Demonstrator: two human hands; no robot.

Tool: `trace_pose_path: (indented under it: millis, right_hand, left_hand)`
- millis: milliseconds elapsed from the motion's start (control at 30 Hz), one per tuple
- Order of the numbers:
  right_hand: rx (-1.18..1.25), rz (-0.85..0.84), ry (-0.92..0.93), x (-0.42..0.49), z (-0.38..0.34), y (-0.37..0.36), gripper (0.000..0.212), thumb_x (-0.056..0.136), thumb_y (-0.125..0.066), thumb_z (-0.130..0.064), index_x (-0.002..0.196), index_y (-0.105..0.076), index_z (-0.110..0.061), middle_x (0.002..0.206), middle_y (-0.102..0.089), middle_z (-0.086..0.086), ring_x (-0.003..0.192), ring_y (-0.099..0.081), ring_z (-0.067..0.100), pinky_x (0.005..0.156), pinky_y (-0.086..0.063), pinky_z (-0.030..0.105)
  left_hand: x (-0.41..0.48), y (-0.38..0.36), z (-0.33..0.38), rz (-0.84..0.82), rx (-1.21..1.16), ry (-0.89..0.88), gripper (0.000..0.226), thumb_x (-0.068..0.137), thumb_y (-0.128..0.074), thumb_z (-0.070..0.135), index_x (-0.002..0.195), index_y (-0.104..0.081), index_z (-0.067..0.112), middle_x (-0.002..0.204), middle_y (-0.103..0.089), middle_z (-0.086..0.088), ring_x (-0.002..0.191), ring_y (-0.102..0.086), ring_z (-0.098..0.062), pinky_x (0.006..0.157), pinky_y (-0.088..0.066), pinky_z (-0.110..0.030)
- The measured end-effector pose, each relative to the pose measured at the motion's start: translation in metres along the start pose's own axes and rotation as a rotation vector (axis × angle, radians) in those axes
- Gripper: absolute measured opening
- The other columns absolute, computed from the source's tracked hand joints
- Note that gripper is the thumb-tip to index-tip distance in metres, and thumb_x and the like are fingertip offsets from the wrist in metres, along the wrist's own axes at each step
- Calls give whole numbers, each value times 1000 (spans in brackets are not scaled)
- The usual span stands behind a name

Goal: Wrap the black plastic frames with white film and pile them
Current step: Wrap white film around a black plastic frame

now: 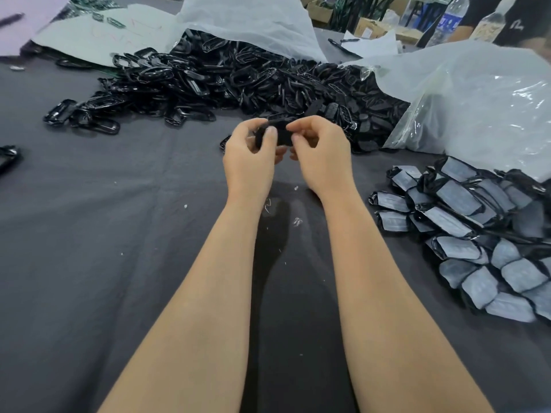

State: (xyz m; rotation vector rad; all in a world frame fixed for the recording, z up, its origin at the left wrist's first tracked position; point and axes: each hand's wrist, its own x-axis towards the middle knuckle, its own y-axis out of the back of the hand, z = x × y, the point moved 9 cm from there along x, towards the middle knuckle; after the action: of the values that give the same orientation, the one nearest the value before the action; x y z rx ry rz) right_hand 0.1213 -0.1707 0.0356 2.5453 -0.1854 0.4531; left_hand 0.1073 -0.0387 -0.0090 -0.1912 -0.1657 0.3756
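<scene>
Head: frame (279,134), left hand (249,158), right hand (323,153)

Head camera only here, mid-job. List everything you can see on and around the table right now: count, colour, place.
loose frames: heap, too many to count, black, far centre, spilling from a bag
wrapped frames: pile, too many to count, black under whitish film, right side
held frame: one, black, between both grips; cannot tell if film is on it
bags: two, white translucent, far centre and far right
tablecloth: one, dark grey, covers the table
bottles: two, clear, far right corner
paper sheet: one, whitish, far left
left grip: one bare hand, pinches the held frame's left end
right grip: one bare hand, pinches its right end
</scene>
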Motion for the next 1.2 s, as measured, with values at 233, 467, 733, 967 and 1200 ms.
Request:
trace_pose_path:
  millis: [233, 467, 733, 967, 1200]
  right_hand:
    - [106, 167, -103, -10, 21, 20, 15, 88, -62, -8, 102, -59, -11, 96, -63, 11, 87, -64, 27, 85, -53, 41]
    - [549, 64, -373, -11, 53, 9, 7, 92, -61, -9, 88, -60, -15, 76, -63, 0, 60, -60, 4, 59, -51, 17]
    - [556, 102, -429, -10, 71, 30, 5, 92, -62, -13, 88, -61, -10, 73, -61, 2, 57, -56, 5, 61, -51, 21]
    - [-125, 261, -293, 0, 64, 82, 21, 91, -60, -21, 106, -61, -7, 94, -65, 3, 101, -62, 23, 83, -40, 21]
    - [-586, 66, -509, 28, 93, 103, 46, 99, -43, -37, 128, -49, -2, 134, -50, 23, 125, -45, 36, 101, -34, 39]
  left_hand:
    - [-5, -17, 1, -118, 70, -28, 17, 95, -54, 2, 104, -56, 16, 90, -65, -2, 65, -66, -3, 71, -56, -20]
    - [-7, -25, 1, -165, 28, -9, 18, 95, -53, 1, 105, -55, 16, 84, -65, -3, 63, -66, -1, 67, -54, -15]
    - [-12, -53, -5, -243, 32, 86, 21, 93, -54, -2, 105, -55, 15, 85, -66, -4, 60, -65, -2, 65, -54, -15]
    - [-14, -95, -8, -231, 267, 69, 26, 90, -54, 1, 88, -52, 27, 98, -70, -7, 69, -71, -11, 74, -58, -27]
    - [-9, -122, -14, -129, 167, 143, 21, 91, -49, 0, 96, -50, 21, 92, -67, -6, 57, -64, -1, 65, -57, -24]
